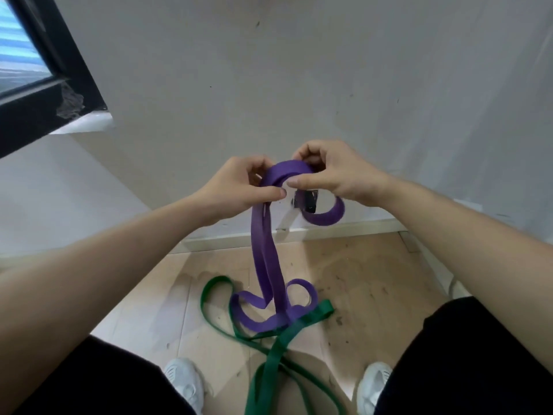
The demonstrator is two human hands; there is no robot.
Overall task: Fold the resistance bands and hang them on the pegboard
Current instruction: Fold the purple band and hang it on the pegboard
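Note:
A purple resistance band (264, 253) hangs from both my hands down to the wooden floor, where its lower end lies in loops. My left hand (239, 184) pinches the doubled band at its top. My right hand (332, 172) grips the folded top just to the right, and a short purple loop curls out below that hand. A green resistance band (275, 351) lies on the floor between my feet, partly under the purple loops. No pegboard is in view.
A white wall (299, 85) stands close ahead, with a small dark socket (308, 200) low on it behind the band. A dark window frame (45, 85) fills the upper left. My white shoes (185, 381) stand on the wooden floor (374, 280).

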